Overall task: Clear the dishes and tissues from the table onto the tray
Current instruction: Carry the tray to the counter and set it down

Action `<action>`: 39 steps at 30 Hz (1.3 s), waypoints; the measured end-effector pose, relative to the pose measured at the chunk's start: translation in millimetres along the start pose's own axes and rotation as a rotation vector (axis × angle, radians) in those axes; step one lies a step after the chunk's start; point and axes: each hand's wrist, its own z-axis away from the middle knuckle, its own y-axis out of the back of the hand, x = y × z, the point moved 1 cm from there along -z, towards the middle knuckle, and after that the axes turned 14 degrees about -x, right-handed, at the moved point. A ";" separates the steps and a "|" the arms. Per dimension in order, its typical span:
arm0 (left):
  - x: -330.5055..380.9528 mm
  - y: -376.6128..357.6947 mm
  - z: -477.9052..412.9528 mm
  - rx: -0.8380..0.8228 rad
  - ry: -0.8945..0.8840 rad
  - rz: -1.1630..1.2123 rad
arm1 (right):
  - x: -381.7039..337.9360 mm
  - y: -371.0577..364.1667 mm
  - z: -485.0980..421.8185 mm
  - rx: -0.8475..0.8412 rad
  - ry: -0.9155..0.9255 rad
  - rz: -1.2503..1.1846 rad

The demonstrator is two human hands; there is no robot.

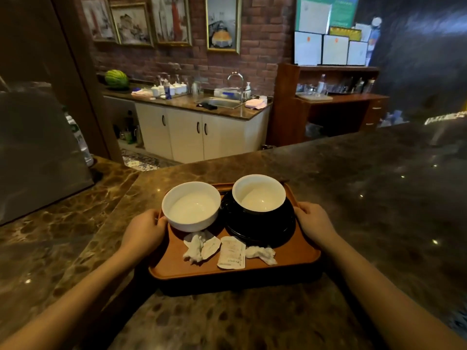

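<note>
A brown tray (298, 257) sits over a dark marble counter, casting a shadow beneath its near edge. My left hand (144, 229) grips its left rim and my right hand (316, 223) grips its right rim. On the tray stand a white bowl (190, 205) at the left and a second white bowl (259, 193) resting on a stack of black plates (262, 231). Along the tray's near side lie a crumpled tissue (195, 247), a flat paper wrapper (232, 252) and another crumpled tissue (262, 253). Both bowls look empty.
The marble counter (366, 185) stretches right and left around the tray. A grey boxy appliance (38, 152) stands at the left. Beyond the counter are a sink unit (219, 103) with white cupboards, a watermelon (116, 78) and a wooden shelf unit (336, 102).
</note>
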 end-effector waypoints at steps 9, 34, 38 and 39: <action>17.4 -27.3 -46.3 0.104 0.212 0.001 | -2.6 21.9 -102.7 -0.135 0.079 0.193; 45.0 -56.7 -84.9 0.164 0.385 -0.372 | 11.2 30.7 -218.1 -0.195 0.229 0.606; 47.9 -57.0 -83.8 0.159 0.419 -0.397 | 13.0 29.2 -217.8 -0.138 0.235 0.617; 48.8 -57.8 -83.6 0.158 0.430 -0.400 | 13.1 29.1 -217.1 -0.133 0.230 0.608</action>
